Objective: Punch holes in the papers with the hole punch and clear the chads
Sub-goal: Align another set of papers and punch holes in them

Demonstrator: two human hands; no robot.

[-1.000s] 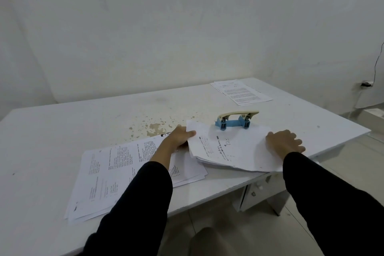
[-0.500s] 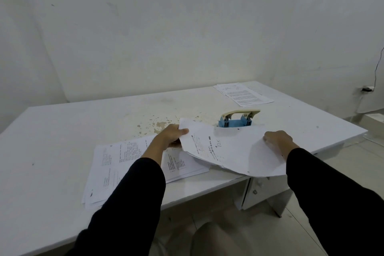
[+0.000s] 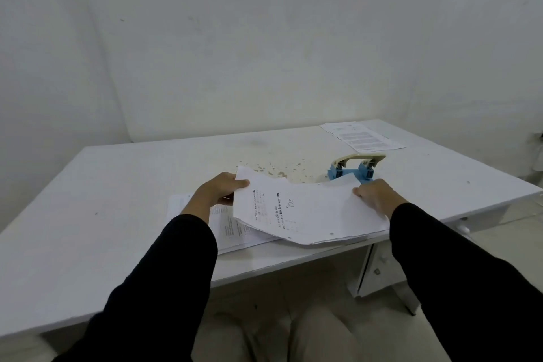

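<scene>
Clearly light and floppy, the sheaf of papers [image 3: 305,214] sags between the left hand [image 3: 219,189] and right hand [image 3: 377,195], each pinched on a side edge, so grip both edges near the hole punch [image 3: 354,169].

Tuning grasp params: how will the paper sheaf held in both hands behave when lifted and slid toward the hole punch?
Likely floppy: the paper sheaf already bows between the left hand and right hand. Probably light, since pinches at two edges carry it. Sheets may fan or slip apart; the near edges look staggered. The hole punch seems unlikely to shift.
</scene>
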